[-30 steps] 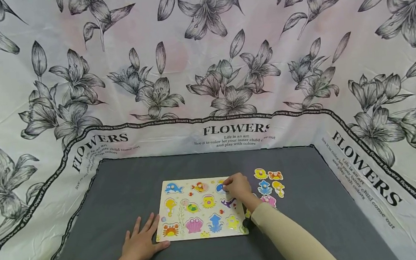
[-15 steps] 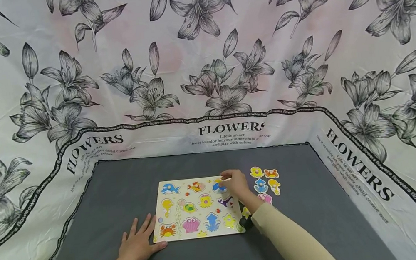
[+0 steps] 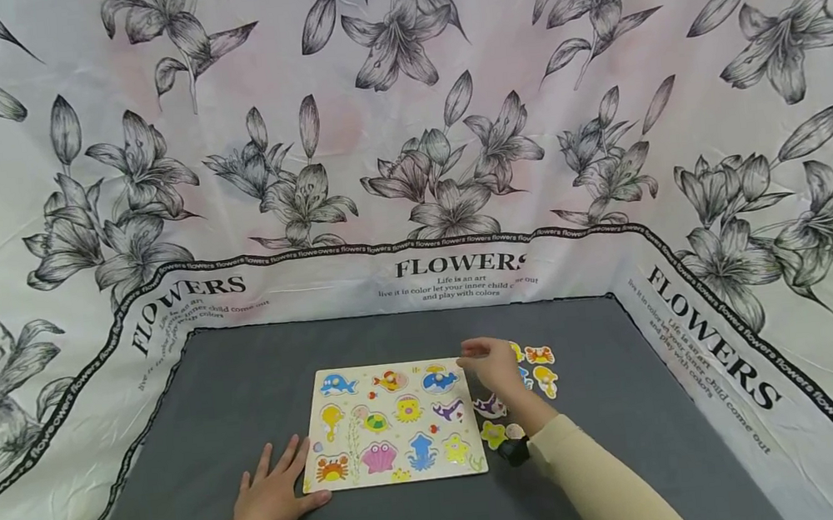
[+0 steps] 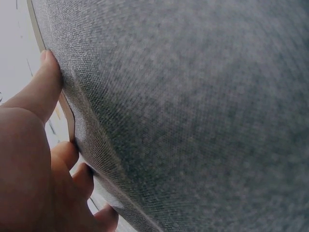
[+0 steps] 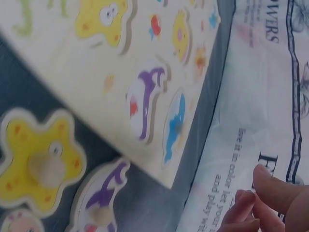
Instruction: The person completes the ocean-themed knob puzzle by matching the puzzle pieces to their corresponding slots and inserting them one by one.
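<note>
My left hand [image 3: 273,487] lies on the dark cloth with fingers spread, its thumb against the lower left corner of a wooden puzzle board [image 3: 400,483]. The left wrist view has the thumb [image 4: 41,84] along the board's edge. My right hand [image 3: 493,367] hovers by the upper right corner, fingers loosely bent; no piece shows between thumb and fingertips in the right wrist view. Nearest it on the board is a blue whale [image 3: 439,382]. Below the hand lie a purple dolphin piece [image 3: 489,406] and a yellow starfish piece [image 5: 41,159], both with round knobs.
Beyond the right hand lie a crab piece [image 3: 539,355] and a yellow seahorse piece [image 3: 546,381], with others partly hidden by the hand. A dark device [image 3: 514,451] sits at the right wrist. Flower-printed cloth [image 3: 444,157] rises behind the table.
My right hand has moved right, off the whale at the board's upper right corner, uncovering the whale and pieces beside the board. The left hand stays put; the head view shifts slightly.
</note>
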Tool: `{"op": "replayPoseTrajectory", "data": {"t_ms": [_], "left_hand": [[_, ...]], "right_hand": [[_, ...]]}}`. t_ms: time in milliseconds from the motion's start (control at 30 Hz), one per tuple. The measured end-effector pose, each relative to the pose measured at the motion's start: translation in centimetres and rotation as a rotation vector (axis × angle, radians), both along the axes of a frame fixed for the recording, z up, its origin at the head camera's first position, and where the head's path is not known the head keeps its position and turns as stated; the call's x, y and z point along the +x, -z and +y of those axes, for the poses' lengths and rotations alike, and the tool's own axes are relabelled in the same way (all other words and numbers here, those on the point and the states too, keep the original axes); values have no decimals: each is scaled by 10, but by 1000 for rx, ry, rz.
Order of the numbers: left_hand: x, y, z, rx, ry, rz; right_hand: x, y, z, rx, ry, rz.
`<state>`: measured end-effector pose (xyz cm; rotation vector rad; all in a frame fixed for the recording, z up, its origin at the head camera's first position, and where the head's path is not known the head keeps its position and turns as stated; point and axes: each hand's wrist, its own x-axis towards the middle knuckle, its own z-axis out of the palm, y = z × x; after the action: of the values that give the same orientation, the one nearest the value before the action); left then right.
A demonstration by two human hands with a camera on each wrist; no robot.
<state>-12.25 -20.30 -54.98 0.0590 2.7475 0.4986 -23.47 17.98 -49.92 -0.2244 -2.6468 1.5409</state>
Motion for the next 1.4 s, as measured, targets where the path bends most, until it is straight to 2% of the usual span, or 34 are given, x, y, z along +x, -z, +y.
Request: {"op": "replayPoseTrajectory", "data": {"t_ms": [267,500,767,1033,1400], "left_hand": [[1,1,0,3,0,-1],[0,-1,0,0,-6,-4],[0,0,1,-4,3,-7],[3,-2,1,0,3,-8],[6,-4,3,10,1,3]], "right_hand": [[6,-1,24,-22,54,-6],[10,-2,46,-48,96,41],[17,-1,72,-15,163,48],[26,-2,88,8,186,21],[28,13,114,31,232,14]]}}
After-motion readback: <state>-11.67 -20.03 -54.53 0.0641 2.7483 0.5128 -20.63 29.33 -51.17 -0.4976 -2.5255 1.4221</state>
